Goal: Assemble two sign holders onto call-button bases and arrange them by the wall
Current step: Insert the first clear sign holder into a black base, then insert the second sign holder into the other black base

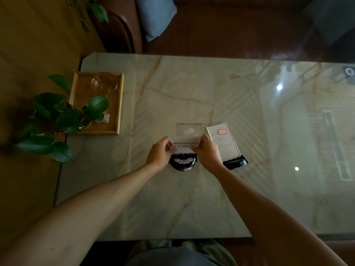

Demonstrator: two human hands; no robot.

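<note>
While both hands are out over the middle of the marble table point(172, 198), they hold a clear sign holder point(189, 134) between them. The left hand point(160, 152) pinches its left bottom corner with thumb and fingers closed on it. The right hand point(208, 152) pinches its right bottom corner the same way. The holder stands up tall, with its long side going up and its flat face turned to the person. A white strip with black words runs across its lower part. Its bottom edge sits right at the top of a round black call-button base point(183, 163), which lies flat on the table with its buttons facing up. I cannot tell if the holder is pushed all the way into the base. Just to the right stands a second sign holder point(223, 141), already sitting in its own black base point(235, 162). It leans back a little and turns slightly to the left, and it has a small red box near the top. At the far left corner of the table sits a wooden tray point(117, 104) with a glass cup point(103, 83) in it. A green plant point(55, 116) sits at the tray's near left end, and its leaves hang over the table's left edge.
</note>
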